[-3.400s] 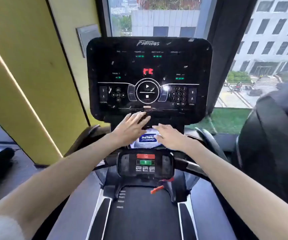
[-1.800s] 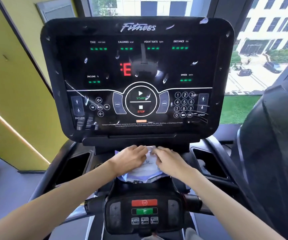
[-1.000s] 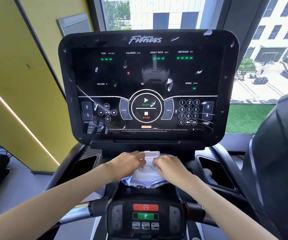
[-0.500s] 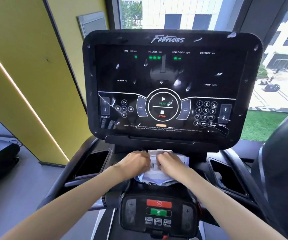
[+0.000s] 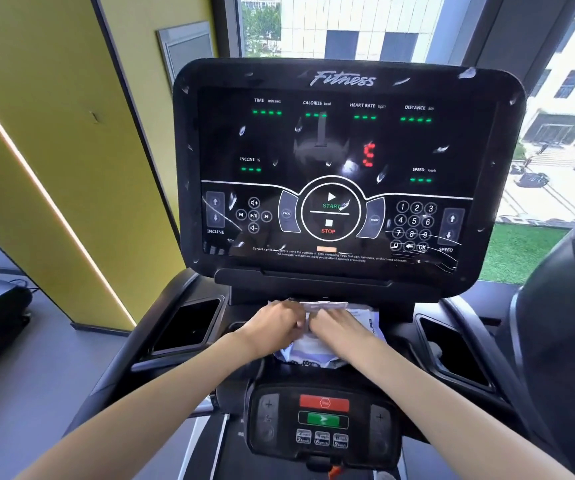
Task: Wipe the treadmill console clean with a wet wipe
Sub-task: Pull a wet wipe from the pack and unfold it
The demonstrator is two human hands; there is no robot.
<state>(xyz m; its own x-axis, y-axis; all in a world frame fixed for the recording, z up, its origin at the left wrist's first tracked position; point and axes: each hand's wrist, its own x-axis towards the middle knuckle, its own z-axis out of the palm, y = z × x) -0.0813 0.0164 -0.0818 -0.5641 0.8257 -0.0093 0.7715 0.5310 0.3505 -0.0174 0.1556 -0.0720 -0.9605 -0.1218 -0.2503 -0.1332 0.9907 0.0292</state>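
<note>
Gripping wipe pack [image 5: 310, 353], seemingly at its lid: left hand [image 5: 275, 325], right hand [image 5: 340, 329] | console [image 5: 344, 161] reads "Fitness", START, STOP

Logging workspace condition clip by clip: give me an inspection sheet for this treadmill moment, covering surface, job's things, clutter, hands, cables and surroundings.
Surface: console lit, its face dotted with white flecks and streaks; not yet wiped.
Job's things: wipe pack on the ledge under the console, flap raised; no loose wipe seen.
Clutter: pale lump in the side pocket, too unclear to name.
Hands: left hand and right hand both grip the wipe pack, fingers curled at the flap.
Cables: thin dark cord on the floor at left.
Surroundings: yellow wall at left; window behind, showing buildings.
</note>
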